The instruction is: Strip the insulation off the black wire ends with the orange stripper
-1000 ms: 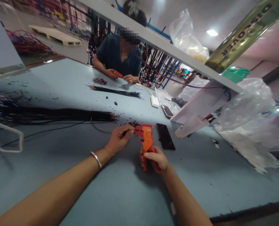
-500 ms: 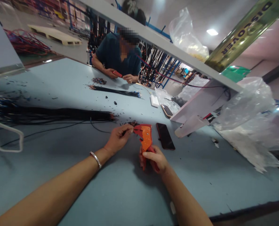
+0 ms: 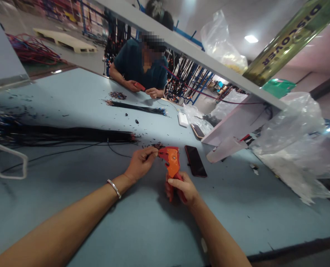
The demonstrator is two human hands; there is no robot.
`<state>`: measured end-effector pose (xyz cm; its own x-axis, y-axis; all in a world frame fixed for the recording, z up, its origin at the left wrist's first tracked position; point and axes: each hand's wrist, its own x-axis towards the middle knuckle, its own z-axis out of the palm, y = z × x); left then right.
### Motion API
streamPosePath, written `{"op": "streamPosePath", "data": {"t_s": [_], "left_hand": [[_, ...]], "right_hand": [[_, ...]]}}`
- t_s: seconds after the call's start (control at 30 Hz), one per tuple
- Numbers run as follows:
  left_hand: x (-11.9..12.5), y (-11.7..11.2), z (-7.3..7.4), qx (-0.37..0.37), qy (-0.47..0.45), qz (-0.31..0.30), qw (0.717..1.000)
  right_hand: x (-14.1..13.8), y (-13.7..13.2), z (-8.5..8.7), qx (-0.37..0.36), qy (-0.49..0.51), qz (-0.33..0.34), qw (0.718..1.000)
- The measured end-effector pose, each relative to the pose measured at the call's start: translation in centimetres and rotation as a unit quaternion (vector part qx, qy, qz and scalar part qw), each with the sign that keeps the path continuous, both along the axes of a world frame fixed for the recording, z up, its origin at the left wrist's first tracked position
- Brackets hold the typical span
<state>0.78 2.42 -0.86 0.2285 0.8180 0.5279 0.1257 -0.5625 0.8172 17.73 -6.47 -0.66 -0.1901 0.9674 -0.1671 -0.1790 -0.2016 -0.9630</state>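
Left hand [image 3: 140, 163]: is pinching a thin black wire [image 3: 120, 154] between closed thumb and fingertips, right at the head of the orange-and-red hand tool [image 3: 173, 165].
Right hand [image 3: 183, 188]: is wrapping its fingers around the tool's handles; how far it is squeezing them, I cannot tell.
Tool position: is being held over the table [image 3: 126, 222], handles toward the wearer, head pointing left.
Scrap heap [image 3: 156, 145]: is lying just beyond the tool's head.
Large wire bundle [image 3: 78, 134]: is stretching across the left side, its reddish ends near the scraps.
Dark phone [image 3: 196, 161]: is lying to the tool's right, apart from it.
Co-worker [image 3: 142, 66]: is holding a red object [image 3: 139, 86] at the far edge, behind a smaller wire bundle [image 3: 137, 107].
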Motion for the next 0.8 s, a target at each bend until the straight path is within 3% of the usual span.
{"op": "streamPosePath", "data": {"t_s": [0.8], "left_hand": [[-0.13,-0.28,0.57,-0.034,0.053,0.002,0.998]], "right_hand": [[-0.41,0.10,0.10,-0.029,-0.004,-0.050,0.998]]}}
